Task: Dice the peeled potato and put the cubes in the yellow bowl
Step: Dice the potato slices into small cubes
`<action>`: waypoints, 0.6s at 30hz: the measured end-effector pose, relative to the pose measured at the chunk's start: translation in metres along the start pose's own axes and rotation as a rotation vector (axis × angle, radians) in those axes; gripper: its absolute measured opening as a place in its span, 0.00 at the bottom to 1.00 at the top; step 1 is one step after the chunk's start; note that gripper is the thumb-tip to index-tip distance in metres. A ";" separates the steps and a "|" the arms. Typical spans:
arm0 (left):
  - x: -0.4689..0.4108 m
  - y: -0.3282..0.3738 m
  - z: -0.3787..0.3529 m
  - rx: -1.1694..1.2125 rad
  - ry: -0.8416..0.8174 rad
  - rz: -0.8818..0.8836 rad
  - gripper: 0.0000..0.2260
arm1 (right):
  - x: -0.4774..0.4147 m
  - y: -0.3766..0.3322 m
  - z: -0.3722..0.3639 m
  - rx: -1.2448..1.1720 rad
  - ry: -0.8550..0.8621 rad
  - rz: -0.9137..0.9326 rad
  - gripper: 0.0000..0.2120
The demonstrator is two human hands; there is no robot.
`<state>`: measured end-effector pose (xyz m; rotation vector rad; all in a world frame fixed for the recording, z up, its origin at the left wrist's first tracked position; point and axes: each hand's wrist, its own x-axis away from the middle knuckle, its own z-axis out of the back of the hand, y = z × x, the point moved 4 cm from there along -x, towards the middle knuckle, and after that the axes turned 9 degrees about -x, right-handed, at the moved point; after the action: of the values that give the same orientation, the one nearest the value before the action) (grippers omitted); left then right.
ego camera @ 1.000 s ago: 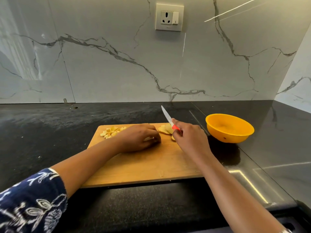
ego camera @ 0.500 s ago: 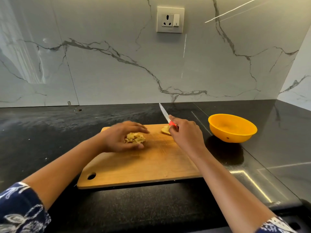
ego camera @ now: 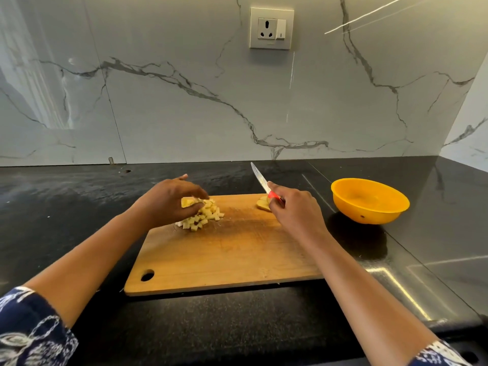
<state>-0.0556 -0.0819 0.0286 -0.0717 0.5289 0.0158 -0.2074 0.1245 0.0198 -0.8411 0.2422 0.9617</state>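
Observation:
A pile of pale potato cubes [ego camera: 204,219] lies at the far left of the wooden cutting board [ego camera: 227,257]. My left hand [ego camera: 169,200] is cupped over that pile, its fingers and thumb curled round a few cubes. My right hand [ego camera: 295,212] grips a knife [ego camera: 260,179] by its red handle, with the blade pointing up and away to the left. A few uncut potato slices [ego camera: 262,204] lie on the board just left of my right hand. The yellow bowl [ego camera: 369,200] stands on the counter to the right of the board and looks empty.
The board lies on a black stone counter [ego camera: 79,207] against a marble wall with a power socket [ego camera: 271,28]. The counter's front edge runs just below the board, and a second marble wall closes the right corner.
My left hand left the spot beside the knife, carried a handful of cubes leftwards and now sits on the cube pile. The right hand kept the knife raised near the slices.

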 end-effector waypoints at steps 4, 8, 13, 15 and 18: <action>-0.002 0.018 -0.009 0.071 -0.144 -0.014 0.26 | -0.002 0.001 0.002 -0.001 0.003 -0.008 0.21; -0.020 0.036 -0.023 -0.171 -0.266 -0.075 0.14 | -0.002 0.003 0.004 0.000 0.007 -0.015 0.21; -0.019 0.029 -0.017 -0.242 -0.092 -0.016 0.08 | -0.004 0.007 0.006 0.005 0.022 -0.021 0.21; -0.017 0.027 -0.012 -0.200 -0.022 0.036 0.06 | -0.004 0.009 0.008 0.009 0.043 -0.024 0.20; -0.016 0.030 -0.012 -0.137 0.006 0.111 0.07 | -0.004 0.011 0.012 0.028 0.074 -0.036 0.20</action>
<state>-0.0767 -0.0532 0.0250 -0.1761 0.5370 0.1603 -0.2210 0.1338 0.0243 -0.8534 0.3031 0.8929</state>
